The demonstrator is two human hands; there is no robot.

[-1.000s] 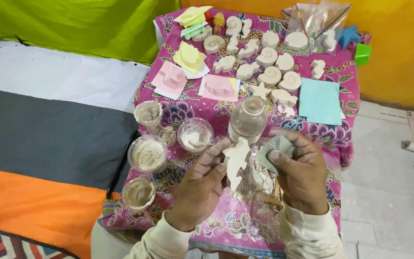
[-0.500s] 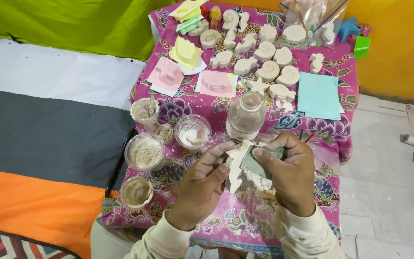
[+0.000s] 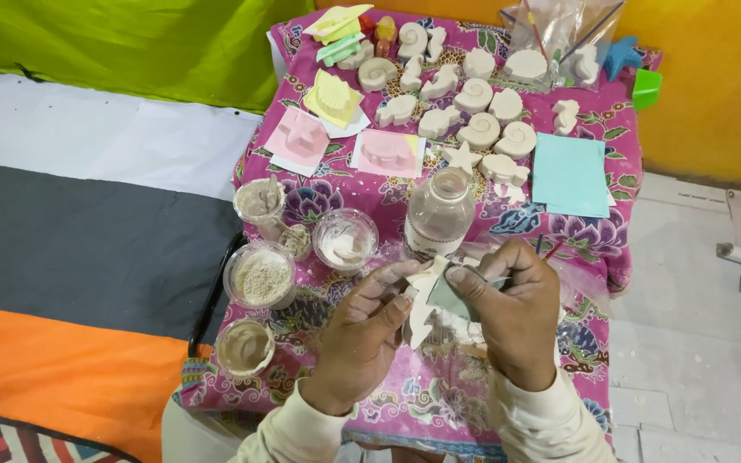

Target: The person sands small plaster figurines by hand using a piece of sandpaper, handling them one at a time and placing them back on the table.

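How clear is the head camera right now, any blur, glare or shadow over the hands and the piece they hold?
Head view: lighting is soft and even, no hard shadows; the left hand, right hand and white plaster piece between them are slightly soft; mild glare shows on the plastic bag at the top; the cups and bottle read sharply.

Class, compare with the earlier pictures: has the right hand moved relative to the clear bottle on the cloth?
Yes. The right hand has shifted toward the left hand, closing over the white cast piece just below the clear bottle.
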